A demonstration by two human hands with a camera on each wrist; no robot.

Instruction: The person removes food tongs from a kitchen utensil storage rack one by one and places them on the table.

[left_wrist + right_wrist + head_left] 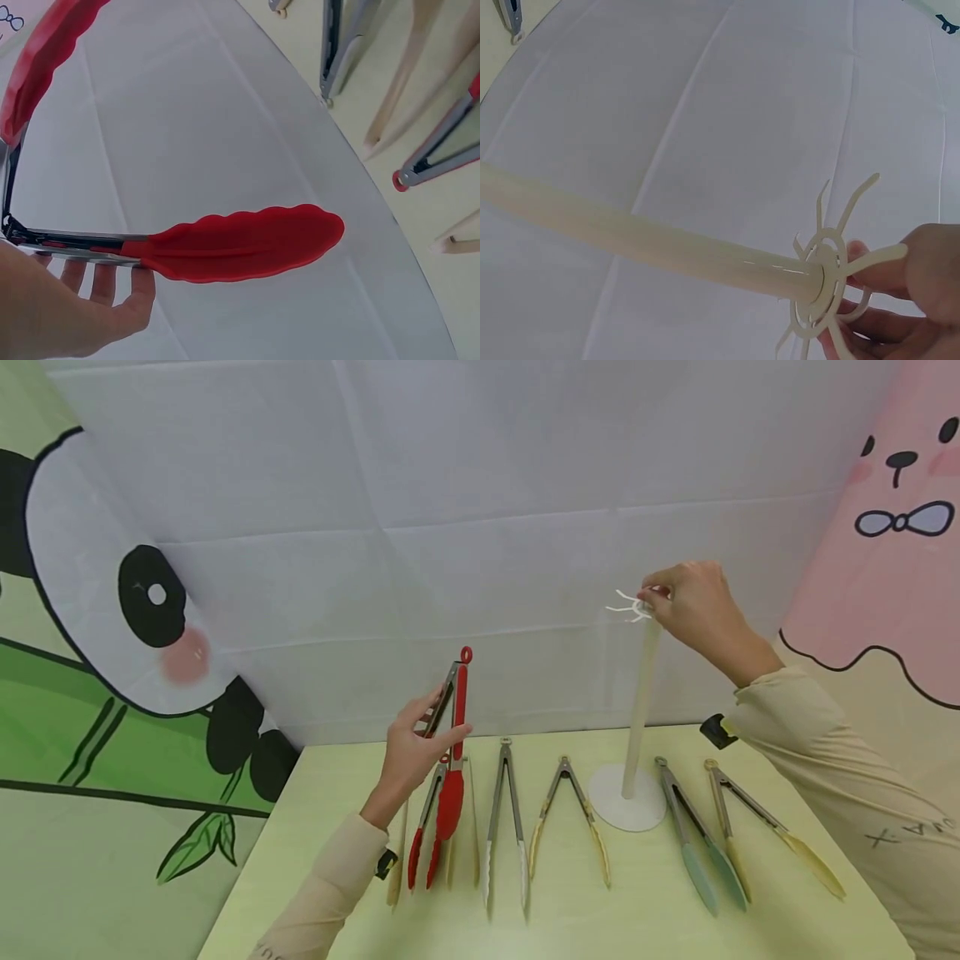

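Note:
My left hand (412, 752) grips red-tipped kitchen tongs (247, 244) by a metal arm, raised above the table's far part. In the left wrist view their scalloped red heads stand wide apart, and the fingers lie along the lower arm. My right hand (697, 610) pinches the hooked ring (832, 270) at the top of a white stand (640, 718). Thin curved hooks spread out from that ring. Upright on the table, the stand has a round base (611, 802). Part of the ring is hidden by the fingers.
Left of the stand lie a second red-tipped pair of tongs (413, 860), wooden tongs (397, 860), grey tongs (492, 827) and gold-tipped tongs (547, 814). To its right are teal-tipped tongs (696, 872) and yellow-tipped tongs (813, 864). A white cloth (487, 568) hangs behind the table (555, 927).

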